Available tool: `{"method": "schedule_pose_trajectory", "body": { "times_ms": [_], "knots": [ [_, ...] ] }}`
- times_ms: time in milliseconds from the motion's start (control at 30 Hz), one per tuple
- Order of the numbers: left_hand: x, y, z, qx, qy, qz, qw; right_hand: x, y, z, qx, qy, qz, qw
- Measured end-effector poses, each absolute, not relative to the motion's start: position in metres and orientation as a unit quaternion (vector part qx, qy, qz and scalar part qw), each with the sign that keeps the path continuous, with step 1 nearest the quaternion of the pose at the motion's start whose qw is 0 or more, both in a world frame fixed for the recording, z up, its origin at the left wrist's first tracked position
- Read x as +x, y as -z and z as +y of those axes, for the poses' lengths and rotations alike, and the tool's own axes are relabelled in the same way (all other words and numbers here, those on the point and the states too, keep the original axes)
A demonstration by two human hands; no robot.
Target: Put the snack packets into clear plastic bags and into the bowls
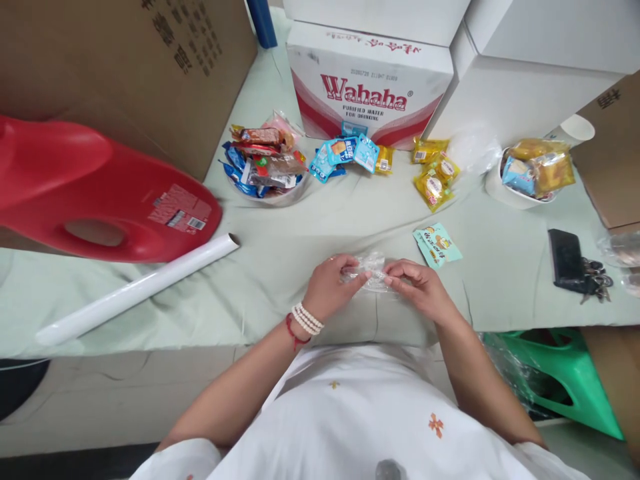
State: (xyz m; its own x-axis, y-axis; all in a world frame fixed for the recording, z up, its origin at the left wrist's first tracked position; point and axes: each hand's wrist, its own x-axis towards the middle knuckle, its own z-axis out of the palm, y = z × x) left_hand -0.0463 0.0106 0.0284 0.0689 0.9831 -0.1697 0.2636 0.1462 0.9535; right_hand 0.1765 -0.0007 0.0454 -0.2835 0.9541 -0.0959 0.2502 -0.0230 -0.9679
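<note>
Between my two hands is a crumpled clear plastic bag (373, 268), held just over the pale green tablecloth. My left hand (334, 285), with beaded and red bracelets at the wrist, pinches the bag's left side. The thumb and fingers of my right hand (419, 288) are closed on its right side. A mint-green snack packet (437, 245) lies flat just beyond my right hand. Farther back are blue snack packets (345, 152) and yellow-wrapped snacks (435, 175). A bowl (280, 197) heaped with wrapped snacks stands at the back left.
A red jug (125, 193) and a white roll (145, 287) lie at left. At the back stands a Wahaha carton (370, 87). To the right are a white tub (520, 193) of snacks, a black pouch (566, 260) with keys, and a green stool (575, 373) below.
</note>
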Motion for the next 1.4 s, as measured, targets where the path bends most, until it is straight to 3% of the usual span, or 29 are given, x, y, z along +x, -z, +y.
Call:
{"method": "schedule_pose_trajectory", "body": {
  "times_ms": [200, 367, 633, 967, 1100, 1167, 1267, 1400],
  "knots": [
    [-0.038, -0.021, 0.023, 0.299, -0.493, 0.542, 0.611, 0.181, -0.040, -0.008, -0.509, -0.485, -0.610, 0.366],
    [-0.033, -0.024, 0.017, 0.237, -0.465, 0.496, 0.694, 0.187, -0.041, -0.011, -0.500, -0.490, -0.631, 0.334],
    [-0.037, -0.029, 0.035, 0.155, -0.540, 0.389, 0.730, 0.183, -0.039, -0.012, -0.524, -0.621, -0.467, 0.348],
    [-0.031, -0.016, 0.029, 0.235, -0.481, 0.594, 0.600, 0.207, -0.033, -0.025, -0.513, -0.715, -0.352, 0.318],
    [-0.039, -0.015, 0.017, 0.414, -0.522, 0.656, 0.355, 0.210, -0.025, -0.031, -0.528, -0.715, -0.312, 0.335],
    [-0.040, -0.016, 0.003, 0.541, -0.524, 0.617, 0.229, 0.206, -0.024, -0.031, -0.538, -0.705, -0.298, 0.352],
    [-0.033, -0.016, -0.016, 0.772, -0.447, 0.440, 0.105, 0.202, -0.028, -0.028, -0.545, -0.695, -0.294, 0.365],
    [-0.022, -0.012, -0.018, 0.834, -0.356, 0.401, 0.132, 0.204, -0.038, -0.024, -0.549, -0.671, -0.327, 0.377]
  ]
}}
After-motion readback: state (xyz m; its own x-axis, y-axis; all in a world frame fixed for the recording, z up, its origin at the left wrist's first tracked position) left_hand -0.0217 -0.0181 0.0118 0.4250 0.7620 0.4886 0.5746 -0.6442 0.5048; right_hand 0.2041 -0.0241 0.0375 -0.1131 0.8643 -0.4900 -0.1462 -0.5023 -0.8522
